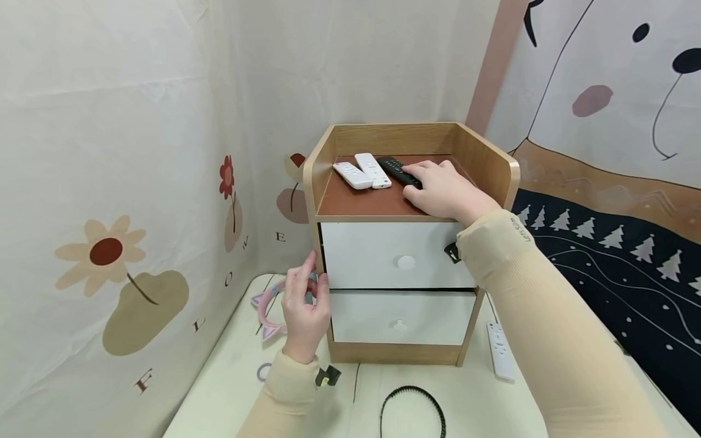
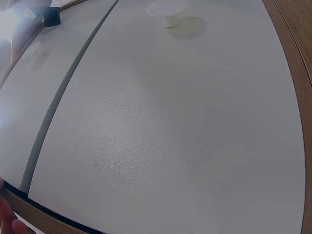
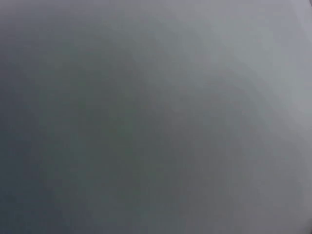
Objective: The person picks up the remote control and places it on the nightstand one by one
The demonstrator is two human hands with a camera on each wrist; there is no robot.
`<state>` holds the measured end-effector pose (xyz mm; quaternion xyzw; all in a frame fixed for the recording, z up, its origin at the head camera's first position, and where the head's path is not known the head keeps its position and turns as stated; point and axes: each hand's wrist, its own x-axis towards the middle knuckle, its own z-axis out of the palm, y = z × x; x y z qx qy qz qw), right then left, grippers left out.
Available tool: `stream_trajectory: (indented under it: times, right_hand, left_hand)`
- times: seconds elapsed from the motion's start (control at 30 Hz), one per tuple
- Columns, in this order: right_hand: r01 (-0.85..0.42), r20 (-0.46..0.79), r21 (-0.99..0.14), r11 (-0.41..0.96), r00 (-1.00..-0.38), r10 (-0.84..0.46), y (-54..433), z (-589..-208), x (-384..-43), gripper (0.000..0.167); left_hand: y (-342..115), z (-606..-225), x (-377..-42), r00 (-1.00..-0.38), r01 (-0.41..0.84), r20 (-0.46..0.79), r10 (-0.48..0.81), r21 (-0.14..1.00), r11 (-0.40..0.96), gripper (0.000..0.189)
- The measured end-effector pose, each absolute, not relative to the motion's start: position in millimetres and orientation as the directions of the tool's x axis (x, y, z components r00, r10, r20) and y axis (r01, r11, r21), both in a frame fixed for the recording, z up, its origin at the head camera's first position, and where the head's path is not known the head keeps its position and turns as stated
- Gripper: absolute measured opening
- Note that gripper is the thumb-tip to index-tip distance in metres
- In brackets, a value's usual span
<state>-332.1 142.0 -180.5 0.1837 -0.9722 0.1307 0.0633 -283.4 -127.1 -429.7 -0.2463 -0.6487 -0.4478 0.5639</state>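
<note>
A small wooden cabinet (image 1: 394,353) with two white drawers has a brown top tray. On that top, my right hand (image 1: 446,190) grips the near end of a black remote control (image 1: 393,166) between thumb and fingers. Two white remote controls (image 1: 350,175) lie just left of it, one overlapping the other. My left hand (image 1: 306,310) is at the cabinet's left side, fingers extended along the edge. Its fingertips (image 2: 7,214) show at the wooden edge in the left wrist view, beside the white drawer front (image 2: 185,122). The right wrist view is only a grey blur.
A pink cat-ear headband (image 1: 265,304) and a small purple ring (image 1: 263,371) lie left of the cabinet. In front is a black headband (image 1: 412,389). A white power strip (image 1: 500,351) lies to the right. Printed cloth hangs behind and at both sides.
</note>
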Motion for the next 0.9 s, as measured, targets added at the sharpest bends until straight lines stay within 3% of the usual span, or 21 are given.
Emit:
stream_trajectory:
  times: [0.57,0.9]
  right_hand:
    - [-0.379,0.139,-0.225,0.897,-0.924,-0.356,139,-180,-332,0.071]
    - [-0.433,0.319,-0.283,0.856,-0.884,-0.342,156,-186,-319,0.065]
  left_hand:
    - [-130,-430,-281,-0.254,0.824,0.949,-0.184,0.312,0.473,0.055]
    - [-123,-430,-281,-0.262,0.832,0.947,-0.185,0.319,0.454,0.055]
